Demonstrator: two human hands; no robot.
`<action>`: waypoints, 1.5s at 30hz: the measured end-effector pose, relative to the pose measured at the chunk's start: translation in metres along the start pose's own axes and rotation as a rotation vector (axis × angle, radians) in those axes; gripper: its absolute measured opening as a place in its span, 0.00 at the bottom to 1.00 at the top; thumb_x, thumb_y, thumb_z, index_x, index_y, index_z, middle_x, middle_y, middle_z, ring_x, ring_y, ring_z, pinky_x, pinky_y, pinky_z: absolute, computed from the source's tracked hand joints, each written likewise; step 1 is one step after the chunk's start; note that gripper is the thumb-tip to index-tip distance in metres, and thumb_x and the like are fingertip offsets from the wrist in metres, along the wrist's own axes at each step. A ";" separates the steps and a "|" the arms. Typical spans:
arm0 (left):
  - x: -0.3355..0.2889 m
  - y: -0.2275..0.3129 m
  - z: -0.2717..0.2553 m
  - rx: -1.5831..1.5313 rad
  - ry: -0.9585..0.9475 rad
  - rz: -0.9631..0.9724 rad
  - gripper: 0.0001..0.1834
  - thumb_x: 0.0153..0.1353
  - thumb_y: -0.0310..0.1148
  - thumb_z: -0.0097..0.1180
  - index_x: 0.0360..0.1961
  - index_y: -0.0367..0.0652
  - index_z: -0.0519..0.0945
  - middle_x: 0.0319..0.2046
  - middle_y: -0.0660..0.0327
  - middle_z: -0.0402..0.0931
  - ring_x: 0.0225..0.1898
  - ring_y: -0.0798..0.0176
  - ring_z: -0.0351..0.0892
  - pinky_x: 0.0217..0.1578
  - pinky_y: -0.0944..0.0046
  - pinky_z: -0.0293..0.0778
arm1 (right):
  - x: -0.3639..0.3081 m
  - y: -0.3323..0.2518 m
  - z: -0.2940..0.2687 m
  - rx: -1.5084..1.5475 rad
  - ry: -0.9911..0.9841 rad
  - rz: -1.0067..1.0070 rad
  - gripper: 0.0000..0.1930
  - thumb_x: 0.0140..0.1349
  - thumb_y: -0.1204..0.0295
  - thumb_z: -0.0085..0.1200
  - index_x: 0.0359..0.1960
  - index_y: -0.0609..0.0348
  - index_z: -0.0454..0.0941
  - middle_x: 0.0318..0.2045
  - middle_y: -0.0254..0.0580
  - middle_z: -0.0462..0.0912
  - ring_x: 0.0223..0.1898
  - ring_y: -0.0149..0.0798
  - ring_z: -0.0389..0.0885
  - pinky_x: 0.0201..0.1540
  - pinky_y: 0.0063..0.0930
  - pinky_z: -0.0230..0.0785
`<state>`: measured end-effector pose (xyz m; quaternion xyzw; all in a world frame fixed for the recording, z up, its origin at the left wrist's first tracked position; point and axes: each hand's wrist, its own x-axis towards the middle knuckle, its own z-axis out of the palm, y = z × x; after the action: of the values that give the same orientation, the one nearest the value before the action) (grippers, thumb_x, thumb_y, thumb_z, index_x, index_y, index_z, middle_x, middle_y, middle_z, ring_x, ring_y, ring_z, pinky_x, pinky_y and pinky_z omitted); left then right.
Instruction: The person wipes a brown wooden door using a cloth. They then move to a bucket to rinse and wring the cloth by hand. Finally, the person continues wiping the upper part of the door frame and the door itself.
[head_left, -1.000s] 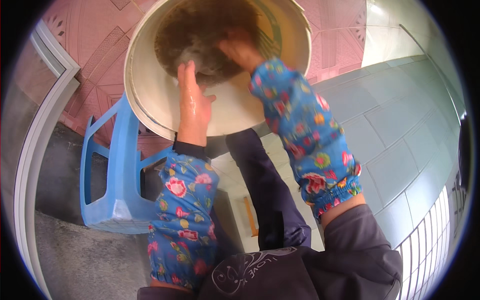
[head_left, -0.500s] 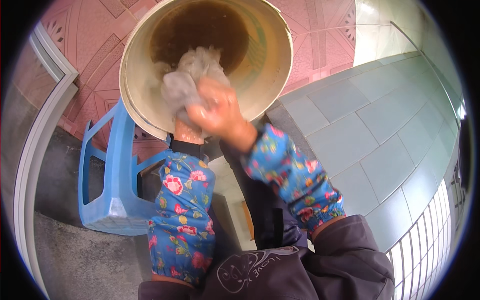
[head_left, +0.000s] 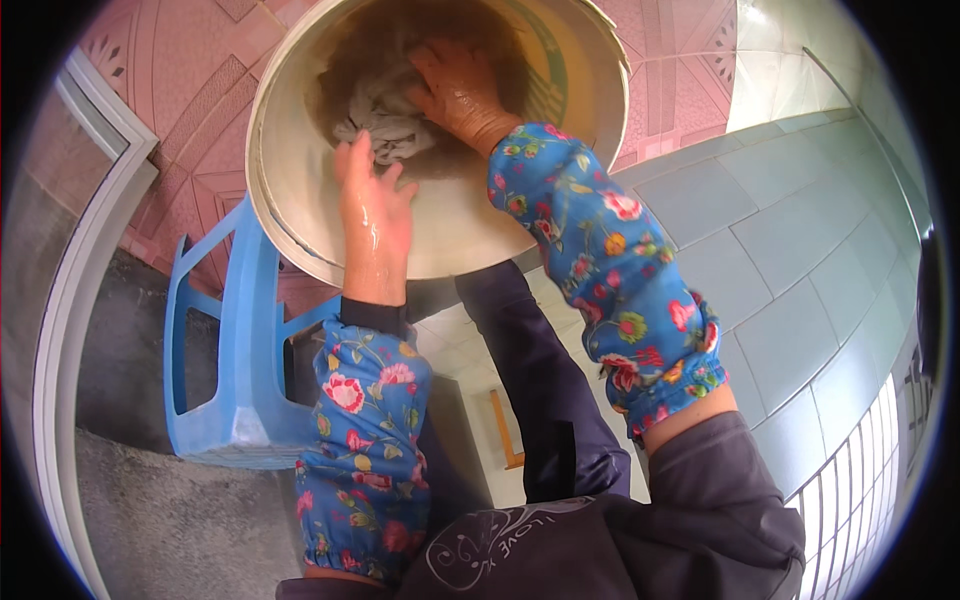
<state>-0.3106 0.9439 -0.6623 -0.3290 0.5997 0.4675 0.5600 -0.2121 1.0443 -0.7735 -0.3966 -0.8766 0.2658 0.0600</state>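
Note:
Inside a large cream bucket [head_left: 585,125], a wet pale grey cloth [head_left: 385,115] lies bunched in murky brown water [head_left: 360,45]. My left hand [head_left: 375,215] is wet and open at the bucket's near side, its fingers spread just at the cloth's lower edge. Farther in, my right hand [head_left: 462,90] reaches down to the water at the cloth's right side, fingers stretched out and partly apart. Its fingertips touch or nearly touch the cloth. Part of the cloth is under the water and hard to make out.
A blue plastic stool [head_left: 240,390] stands left of the bucket. Pink patterned tiles [head_left: 670,70] lie beyond it, and grey-green tiles [head_left: 770,250] spread on the right. A pale door frame [head_left: 60,330] curves along the left. My leg [head_left: 530,380] is below the bucket.
The bunched cloth went from between my two closed hands down into the water. Both hands have let go and spread, the right moving farther into the bucket.

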 end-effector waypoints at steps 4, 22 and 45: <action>0.001 0.000 0.020 0.029 -0.074 -0.062 0.54 0.56 0.55 0.57 0.70 0.48 0.34 0.71 0.56 0.22 0.70 0.34 0.27 0.61 0.27 0.36 | -0.005 0.032 0.022 0.135 -0.362 0.449 0.12 0.51 0.64 0.57 0.34 0.56 0.80 0.36 0.48 0.80 0.41 0.51 0.77 0.44 0.43 0.70; -0.003 -0.016 0.005 -0.022 -0.333 0.165 0.25 0.62 0.46 0.53 0.56 0.43 0.70 0.49 0.63 0.71 0.51 0.64 0.70 0.51 0.64 0.68 | -0.058 -0.108 -0.126 0.949 -0.086 0.318 0.08 0.45 0.74 0.59 0.29 0.62 0.77 0.26 0.47 0.77 0.30 0.46 0.77 0.34 0.32 0.70; -0.004 0.002 0.017 0.063 -0.005 -0.070 0.48 0.53 0.57 0.58 0.69 0.59 0.46 0.70 0.56 0.33 0.67 0.31 0.36 0.57 0.24 0.40 | -0.038 0.026 0.033 0.303 -0.145 0.107 0.13 0.53 0.67 0.58 0.40 0.56 0.80 0.38 0.51 0.78 0.40 0.53 0.76 0.43 0.41 0.70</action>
<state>-0.3059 0.9598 -0.6565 -0.3311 0.6008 0.4292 0.5875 -0.1796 1.0171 -0.8111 -0.4087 -0.8063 0.4255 0.0412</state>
